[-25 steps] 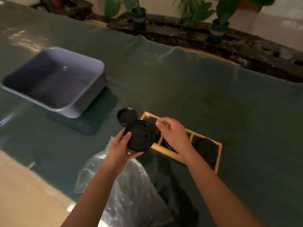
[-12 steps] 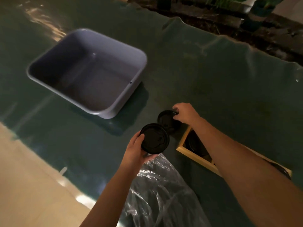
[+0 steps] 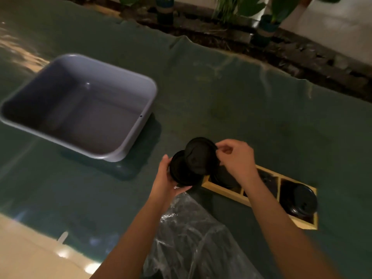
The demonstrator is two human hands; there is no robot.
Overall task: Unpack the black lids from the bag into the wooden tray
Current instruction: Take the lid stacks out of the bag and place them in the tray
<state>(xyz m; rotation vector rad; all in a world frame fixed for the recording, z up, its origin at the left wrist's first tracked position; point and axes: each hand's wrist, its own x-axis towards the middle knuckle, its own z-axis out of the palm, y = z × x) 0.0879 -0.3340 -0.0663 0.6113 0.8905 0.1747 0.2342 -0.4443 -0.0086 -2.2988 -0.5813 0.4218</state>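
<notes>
Black lids are seen in three places. One black lid (image 3: 182,172) is gripped on edge in the left hand (image 3: 167,178), the thumb pressed on its rim at the 9 o'clock side and the fingers curled beneath it. A second black lid (image 3: 200,156) is pinched by its rim at the 3 o'clock side between the thumb and fingertips of the right hand (image 3: 237,158), and it is held tilted, overlapping the first lid; whether the two lids touch cannot be told. Both held lids are kept in the air above the left end of the wooden tray (image 3: 223,189), which lies at about 4 o'clock from the hands on the green cloth (image 3: 221,93). The tray is split into compartments by thin wooden dividers. A lid in the right compartment (image 3: 302,200) is seen clearly. Dark shapes are seen in the other two compartments, partly hidden by the right hand and forearm, so their number cannot be told. The clear plastic bag (image 3: 193,234) lies crumpled at 6 o'clock from the hands, between the two forearms, with dark contents dimly seen through it. A grey plastic tub (image 3: 124,146) stands at 10 o'clock from the hands, well apart from the tray. Potted plants (image 3: 265,21) are ranged along the far edge at 12 to 1 o'clock, beyond the cloth.
</notes>
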